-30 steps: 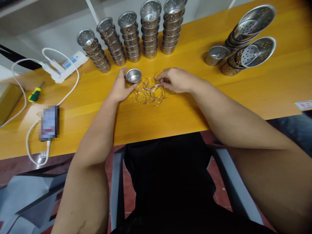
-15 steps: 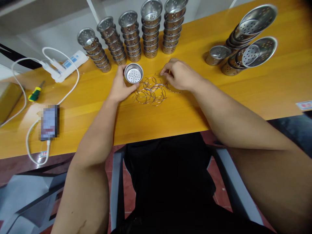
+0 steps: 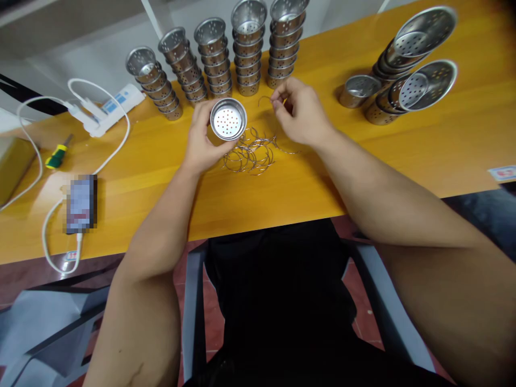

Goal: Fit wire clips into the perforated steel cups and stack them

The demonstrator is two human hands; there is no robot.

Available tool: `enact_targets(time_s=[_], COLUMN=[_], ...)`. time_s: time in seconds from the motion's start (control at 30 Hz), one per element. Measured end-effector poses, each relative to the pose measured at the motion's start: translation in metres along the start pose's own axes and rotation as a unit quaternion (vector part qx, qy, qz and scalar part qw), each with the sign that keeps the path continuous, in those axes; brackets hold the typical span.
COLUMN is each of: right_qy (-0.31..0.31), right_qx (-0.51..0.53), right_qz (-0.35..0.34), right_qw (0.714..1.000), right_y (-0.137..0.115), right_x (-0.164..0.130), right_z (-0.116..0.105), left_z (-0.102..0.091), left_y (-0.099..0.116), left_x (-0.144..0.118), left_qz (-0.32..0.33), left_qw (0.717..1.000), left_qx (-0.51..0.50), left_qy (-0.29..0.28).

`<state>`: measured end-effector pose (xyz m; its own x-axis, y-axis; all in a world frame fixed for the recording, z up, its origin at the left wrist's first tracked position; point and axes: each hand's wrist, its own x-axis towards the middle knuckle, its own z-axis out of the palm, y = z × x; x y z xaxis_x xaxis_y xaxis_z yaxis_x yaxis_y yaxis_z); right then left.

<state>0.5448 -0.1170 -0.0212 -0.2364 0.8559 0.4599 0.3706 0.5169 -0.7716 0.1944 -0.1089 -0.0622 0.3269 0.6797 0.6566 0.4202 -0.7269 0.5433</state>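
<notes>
My left hand (image 3: 200, 141) is wrapped round a small perforated metal cup (image 3: 228, 119), tilted so its holed bottom faces me. Pinched in the fingertips of my right hand (image 3: 300, 112) is a thin curved wire (image 3: 264, 99), raised off the table beside the cup. Between and below the hands lies a tangled heap of curved wires (image 3: 250, 156); part of it is hidden behind the cup and left thumb.
Several stacks of perforated cups (image 3: 246, 54) line the back of the yellow table (image 3: 262, 207). To the right stand more stacked cups (image 3: 427, 86) and a single cup (image 3: 358, 90). A power strip (image 3: 115, 110), a screwdriver (image 3: 58, 156) and a cabled phone (image 3: 80, 204) lie left.
My right hand has lifted a wire up from the heap. The cup in my left hand has moved slightly right and closer to the camera.
</notes>
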Motion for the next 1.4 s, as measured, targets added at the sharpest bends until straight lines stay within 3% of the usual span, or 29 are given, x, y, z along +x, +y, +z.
enact_targets(time_s=[0.13,0.3,0.6,0.83,1.0,1.1,1.4], right_qy=[-0.021,-0.023,-0.046,-0.064,-0.066,-0.058,-0.113], right_qx=[0.043,0.033,0.066,0.090,0.096,0.099,0.180], right_qz=[0.029,0.000,0.031,0.063,0.038,0.029,0.071], right_qw=[0.998,0.999,0.996,0.992,0.992,0.993,0.975], right_y=[0.001,-0.005,-0.016,-0.023,-0.018,-0.015,-0.022], right_x=[0.001,0.000,-0.003,-0.008,-0.004,-0.002,-0.010], right_z=[0.003,0.004,0.006,0.009,0.007,0.007,0.019], left_z=[0.006,0.015,0.004,0.010,0.015,0.016,0.020], left_y=[-0.009,-0.019,0.015,0.021,0.026,0.026,0.033], left_x=[-0.002,-0.006,-0.003,-0.004,-0.005,-0.007,-0.013], left_qz=[0.011,0.011,-0.058,-0.089,-0.122,-0.107,-0.084], left_qw=[1.000,1.000,0.998,0.995,0.990,0.992,0.979], left_qx=[0.003,-0.012,0.000,-0.037,-0.063,-0.073,-0.102], left_qy=[0.003,0.015,0.009,0.019,0.022,-0.004,-0.158])
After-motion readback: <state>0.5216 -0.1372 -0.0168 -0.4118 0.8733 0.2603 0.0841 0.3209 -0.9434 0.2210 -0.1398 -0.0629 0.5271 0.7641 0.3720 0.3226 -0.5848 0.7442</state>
